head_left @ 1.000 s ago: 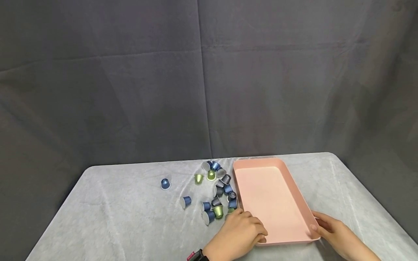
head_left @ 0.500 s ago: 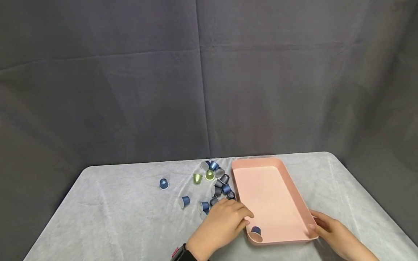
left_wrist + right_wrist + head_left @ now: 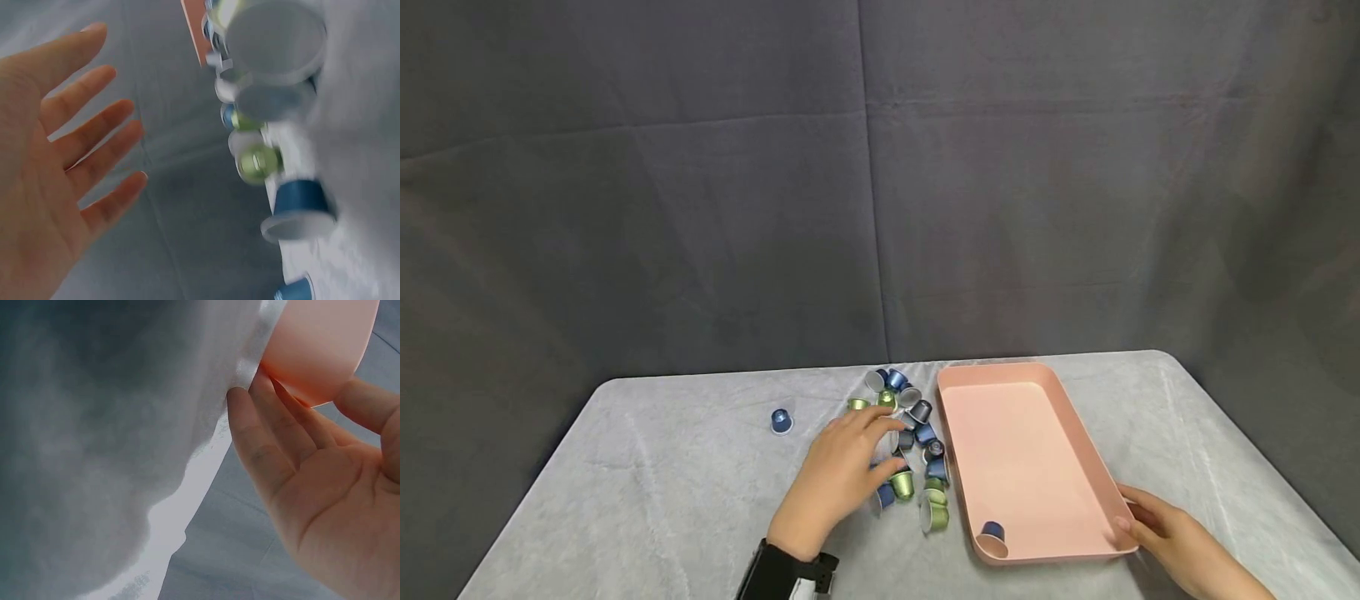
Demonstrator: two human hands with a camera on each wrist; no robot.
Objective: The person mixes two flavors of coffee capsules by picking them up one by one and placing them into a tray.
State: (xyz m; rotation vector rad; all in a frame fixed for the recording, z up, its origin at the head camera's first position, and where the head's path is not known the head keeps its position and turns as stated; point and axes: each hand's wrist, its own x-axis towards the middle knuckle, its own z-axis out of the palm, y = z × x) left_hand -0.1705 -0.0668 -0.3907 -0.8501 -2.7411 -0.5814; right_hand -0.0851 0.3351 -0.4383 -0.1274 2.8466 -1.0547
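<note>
A dark grey fabric backdrop (image 3: 737, 208) with a vertical crease fills the space behind a table (image 3: 662, 500) covered in pale grey cloth with rounded far corners. Right of the table's middle lies a shallow pink rectangular tray (image 3: 1018, 458), its long sides running away from the person. The left hand (image 3: 838, 475), loose and holding nothing, reaches over the left part of a cluster of coffee capsules (image 3: 922, 433), its fingers spread in the left wrist view. The right hand (image 3: 1168, 537) grips the tray's near right corner, thumb at the rim and fingers along the outside. A black wristband (image 3: 778, 571) circles the left wrist.

The cluster, in blue, dark grey and green with silvery rims, lies along the tray's left side, some capsules tipped over and touching one another. A green capsule (image 3: 934, 517) lies nearest the person, just beside the tray. One dark blue capsule (image 3: 992, 532) sits inside the tray in its near left corner. A single blue capsule (image 3: 781, 421) rests well apart to the left, near the table's far edge.
</note>
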